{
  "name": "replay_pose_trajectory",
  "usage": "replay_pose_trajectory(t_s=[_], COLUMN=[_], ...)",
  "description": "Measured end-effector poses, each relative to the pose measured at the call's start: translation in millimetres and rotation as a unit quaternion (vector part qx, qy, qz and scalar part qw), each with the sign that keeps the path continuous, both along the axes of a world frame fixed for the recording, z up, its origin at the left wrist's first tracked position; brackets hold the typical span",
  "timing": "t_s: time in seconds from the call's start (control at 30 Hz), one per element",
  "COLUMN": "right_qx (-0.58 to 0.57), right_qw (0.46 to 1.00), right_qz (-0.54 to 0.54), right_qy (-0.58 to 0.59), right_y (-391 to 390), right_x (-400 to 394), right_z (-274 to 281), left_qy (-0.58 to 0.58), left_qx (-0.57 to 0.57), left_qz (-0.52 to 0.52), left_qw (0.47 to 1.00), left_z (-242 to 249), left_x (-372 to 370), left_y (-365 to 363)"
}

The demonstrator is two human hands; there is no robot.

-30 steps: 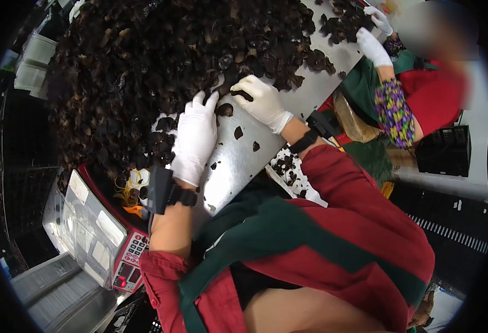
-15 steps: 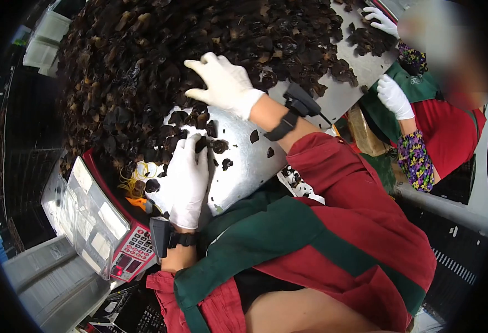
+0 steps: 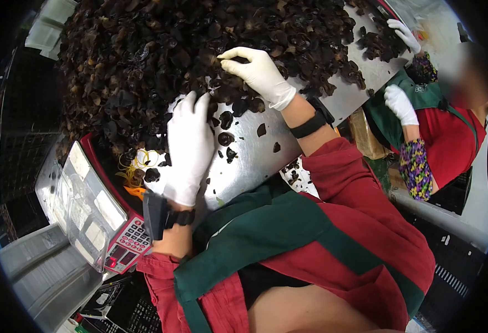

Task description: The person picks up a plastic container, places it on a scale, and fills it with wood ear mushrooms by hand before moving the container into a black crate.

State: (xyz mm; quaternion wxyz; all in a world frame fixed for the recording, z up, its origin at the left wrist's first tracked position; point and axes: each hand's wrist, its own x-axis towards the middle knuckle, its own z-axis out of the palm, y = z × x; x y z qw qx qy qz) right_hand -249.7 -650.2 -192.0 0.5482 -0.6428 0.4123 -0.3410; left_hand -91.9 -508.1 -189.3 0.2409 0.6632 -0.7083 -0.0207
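A large heap of dried black fungus (image 3: 144,61) covers the far part of the metal table (image 3: 249,150). My left hand (image 3: 190,147), in a white glove, lies palm down at the heap's near edge. Its fingers are stretched out and a little apart, the tips touching pieces there. To its right, my right hand (image 3: 259,76), also gloved, is over the heap. Its thumb and forefinger are pinched together on a brown piece of black fungus (image 3: 212,59); its other fingers are mostly hidden. Several loose pieces (image 3: 225,139) lie on the metal beside my left hand.
A red scale (image 3: 126,244) with a keypad stands at the left. Yellow rubber bands (image 3: 136,164) and an orange-handled tool (image 3: 135,191) lie beside it. At the right, a co-worker (image 3: 449,133) in white gloves stands at the table, one hand near a smaller pile (image 3: 381,45).
My left hand has moved up to the heap's edge, its fingers straighter. My right hand has shifted right, its spread thumb and forefinger now closed together. Some pieces have moved toward the heap.
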Motion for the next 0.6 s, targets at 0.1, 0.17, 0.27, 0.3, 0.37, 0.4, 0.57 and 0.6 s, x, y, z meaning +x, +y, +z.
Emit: replay_pose_trajectory(t_s=[0.1,0.17,0.27,0.3,0.37,0.4,0.57,0.6], right_qx=[0.046,0.024,-0.067,-0.137,-0.218,-0.238,-0.317,-0.313], right_qw=[0.997,0.999,0.994,0.98,0.959,0.95,0.917,0.902], right_qz=[-0.018,-0.024,-0.047,-0.063,-0.081,-0.085,-0.036,-0.006], right_qy=[-0.06,-0.021,0.075,0.131,0.162,0.184,0.24,0.299], right_y=[-2.9,-0.8,7.4,9.5,14.2,20.3,46.0,54.1], right_x=[-11.4,-23.8,-42.0,-46.0,-47.7,-47.6,-36.1,-32.9], right_z=[-7.5,-6.1,-5.0,-6.2,-7.9,-7.0,-4.8,-1.0], left_qy=[-0.084,-0.062,-0.019,-0.006,0.061,0.08,0.169,0.213], left_qx=[-0.002,0.05,0.044,0.032,-0.008,-0.022,-0.085,-0.102], left_qz=[-0.033,-0.009,0.007,0.014,0.044,0.058,0.117,0.124], left_qw=[0.996,0.997,0.999,0.999,0.997,0.995,0.975,0.964], left_z=[-13.8,-19.3,-17.3,-17.1,-11.7,-8.9,2.6,1.1], left_x=[-6.3,-3.2,4.4,7.3,9.7,11.4,24.2,26.6], left_y=[-13.4,-20.8,-13.4,-9.9,-2.1,0.2,10.5,12.5])
